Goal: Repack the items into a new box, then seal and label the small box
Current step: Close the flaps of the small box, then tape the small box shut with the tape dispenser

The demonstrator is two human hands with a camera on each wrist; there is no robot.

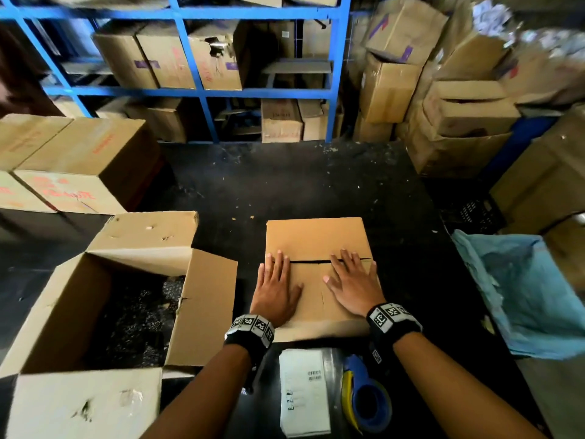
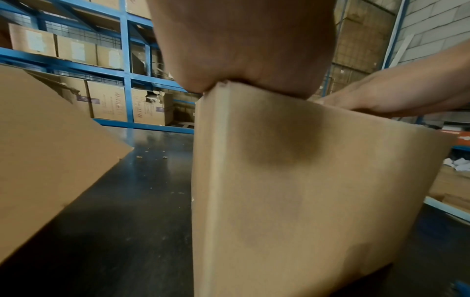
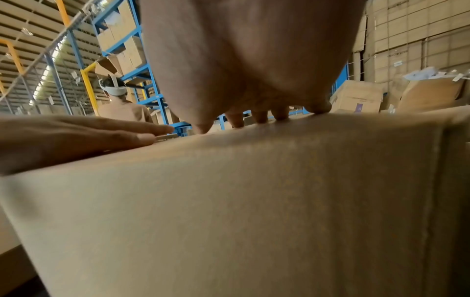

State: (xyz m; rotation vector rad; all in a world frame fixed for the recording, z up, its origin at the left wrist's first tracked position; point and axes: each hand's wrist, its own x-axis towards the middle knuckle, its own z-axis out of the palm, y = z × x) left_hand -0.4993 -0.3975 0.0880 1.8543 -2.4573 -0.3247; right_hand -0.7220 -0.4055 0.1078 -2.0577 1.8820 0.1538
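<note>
A small brown cardboard box [image 1: 316, 236] stands on the black table [image 1: 300, 179], its top flaps folded down with a dark seam between them. My left hand [image 1: 274, 286] lies flat on the near flap at the left, fingers straight and reaching the seam. My right hand [image 1: 351, 280] lies flat on the right side, fingers spread across the seam. The left wrist view shows the box's side [image 2: 305, 191] under my left palm [image 2: 241, 50]. In the right wrist view my right hand's fingers [image 3: 279, 114] press on the box top [image 3: 229, 201].
A large open box [image 1: 104, 299] with dark contents stands at the left. Near the front edge lie a white label sheet [image 1: 302, 391] and a blue tape dispenser [image 1: 367, 397]. A blue bag [image 1: 531, 293] is at the right. Stacked cartons and blue shelving [image 1: 190, 90] stand behind.
</note>
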